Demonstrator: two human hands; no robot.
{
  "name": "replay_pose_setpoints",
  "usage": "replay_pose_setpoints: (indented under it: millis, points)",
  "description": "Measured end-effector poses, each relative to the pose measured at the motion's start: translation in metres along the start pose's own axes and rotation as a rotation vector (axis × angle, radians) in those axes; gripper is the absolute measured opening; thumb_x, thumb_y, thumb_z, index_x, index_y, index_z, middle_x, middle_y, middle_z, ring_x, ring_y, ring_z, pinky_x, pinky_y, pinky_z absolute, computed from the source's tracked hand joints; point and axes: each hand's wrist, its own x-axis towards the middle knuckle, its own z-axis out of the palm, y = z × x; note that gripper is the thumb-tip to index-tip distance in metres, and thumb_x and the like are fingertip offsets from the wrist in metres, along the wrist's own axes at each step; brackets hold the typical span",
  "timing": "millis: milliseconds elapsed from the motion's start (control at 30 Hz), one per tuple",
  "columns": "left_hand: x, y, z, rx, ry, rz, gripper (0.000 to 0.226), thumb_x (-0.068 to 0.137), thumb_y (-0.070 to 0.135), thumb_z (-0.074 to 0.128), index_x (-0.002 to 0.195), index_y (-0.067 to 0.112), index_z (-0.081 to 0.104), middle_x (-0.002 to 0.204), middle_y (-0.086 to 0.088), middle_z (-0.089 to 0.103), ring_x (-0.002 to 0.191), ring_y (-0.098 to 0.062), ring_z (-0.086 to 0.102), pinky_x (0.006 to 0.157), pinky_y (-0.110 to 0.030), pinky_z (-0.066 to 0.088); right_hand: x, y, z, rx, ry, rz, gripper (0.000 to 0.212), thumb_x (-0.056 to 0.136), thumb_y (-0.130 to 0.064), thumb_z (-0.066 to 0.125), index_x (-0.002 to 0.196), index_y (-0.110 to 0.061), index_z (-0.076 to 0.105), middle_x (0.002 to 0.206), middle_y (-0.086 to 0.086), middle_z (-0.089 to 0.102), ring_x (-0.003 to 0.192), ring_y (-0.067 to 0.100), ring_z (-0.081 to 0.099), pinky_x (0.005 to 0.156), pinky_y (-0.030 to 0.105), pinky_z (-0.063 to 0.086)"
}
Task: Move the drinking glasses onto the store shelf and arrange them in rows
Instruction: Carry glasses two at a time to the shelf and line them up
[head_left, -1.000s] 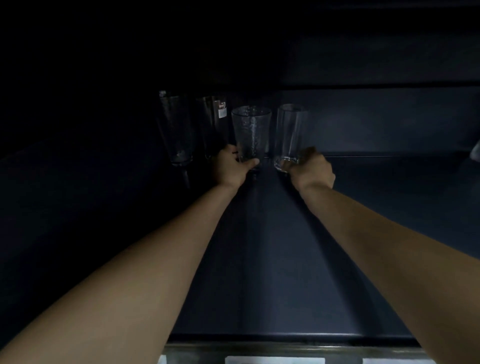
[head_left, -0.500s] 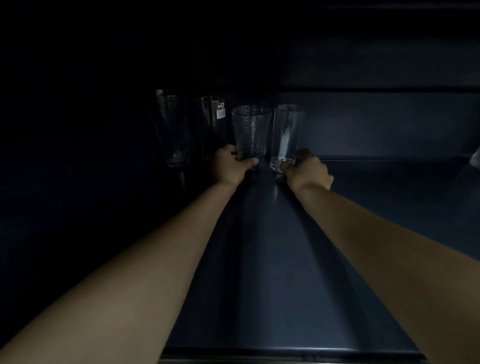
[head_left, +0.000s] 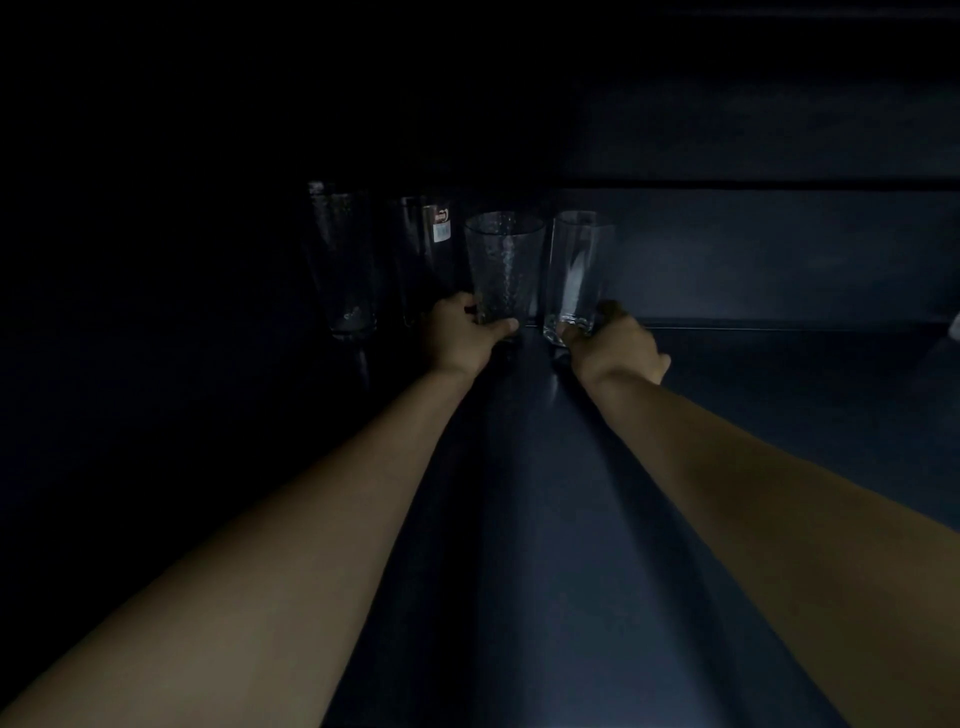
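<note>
Shelf fills my view, dark and deep. Four glasses stand in a row at its back. My left hand grips the textured glass at its base; my right hand grips the smooth glass beside it. A labelled glass and another glass stand further left.

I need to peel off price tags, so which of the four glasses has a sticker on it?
The second glass from the left, just left of the left hand: a red-and-white sticker near its rim. The others show none.
</note>
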Motion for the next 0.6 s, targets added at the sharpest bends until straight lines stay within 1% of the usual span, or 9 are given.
replay_pose_setpoints:
  millis: [233,433,600]
  points:
    - [0.0007,-0.0014,0.0009,0.008,0.01,0.012,0.039,0.072,0.015,0.085,0.107,0.005,0.07,0.1,-0.012,0.074,0.089,-0.026,0.071,0.079,-0.044,0.06,0.0018,0.0028,0.0013,0.0,0.013,-0.002,0.05,0.092,-0.052,0.055,0.132,-0.023,0.049,0.13,0.006,0.06,0.122,0.029,0.052,0.097,0.04,0.033]
    - [0.0004,-0.003,0.0014,0.025,0.022,0.039,0.037,0.073,0.014,0.085,0.106,0.004,0.071,0.1,-0.012,0.075,0.089,-0.024,0.071,0.083,-0.038,0.059,0.0032,0.0037,0.0029,-0.03,0.001,-0.012,0.049,0.094,-0.051,0.053,0.134,-0.022,0.048,0.132,0.008,0.058,0.124,0.03,0.051,0.097,0.041,0.033]
    - [-0.0002,-0.0049,0.0016,0.009,0.024,0.046,0.035,0.073,0.014,0.085,0.105,0.005,0.072,0.099,-0.012,0.075,0.088,-0.025,0.072,0.082,-0.041,0.059,0.0028,0.0036,0.0039,-0.039,0.006,-0.014,0.047,0.095,-0.048,0.052,0.135,-0.022,0.048,0.133,0.007,0.057,0.125,0.03,0.05,0.098,0.041,0.032]
